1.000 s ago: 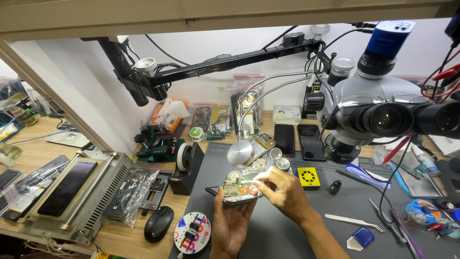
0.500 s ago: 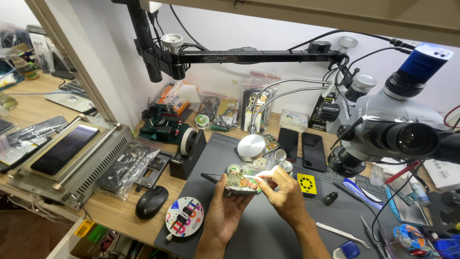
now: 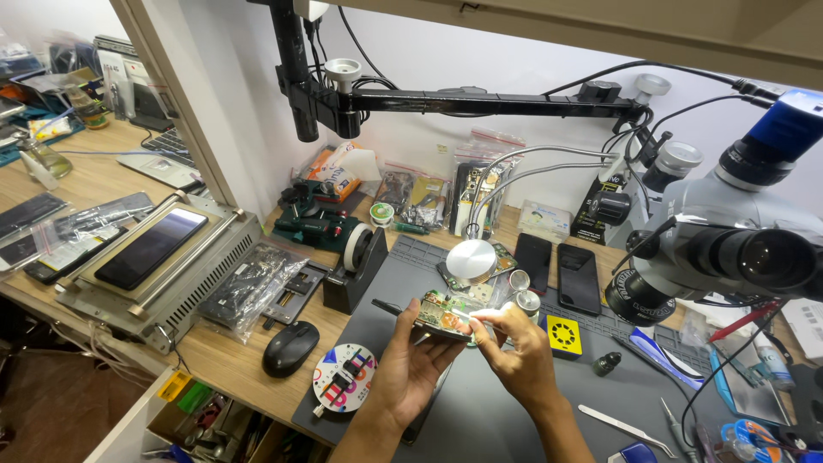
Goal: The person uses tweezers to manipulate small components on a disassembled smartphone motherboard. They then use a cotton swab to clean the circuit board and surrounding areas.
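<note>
Nearest the camera, both forearms reach up over a dark grey work mat (image 3: 506,411) that covers the near right part of the wooden surface (image 3: 231,360). The left hand (image 3: 410,364) has its fingers curled under and around an opened phone (image 3: 446,315), carrying it just above the mat in the middle of the scene. The phone lies roughly flat with its inside facing up: a green circuit board with small metal shields, an orange-brown patch near the middle and a pale edge on the right side. The right hand (image 3: 514,347) is closed in a pinch, its fingers gripping a thin tool whose tip rests on the board's right portion; the tool is too slim to tell its kind.

Left of the hands, a round disc with coloured segments (image 3: 345,377) lies at the mat's near left corner, and a black computer mouse (image 3: 291,348) sits just beside it on the wood. Metal tweezers (image 3: 624,429) lie on the mat to the right. A little farther, a yellow square pad (image 3: 564,335) sits right of the hands and a black tape dispenser (image 3: 356,270) stands on the left. Beyond them, two dark phones (image 3: 557,273) lie side by side. A stereo microscope (image 3: 729,249) looms at far right, and a flat grey machine with a dark screen panel (image 3: 150,257) sits at left.
</note>
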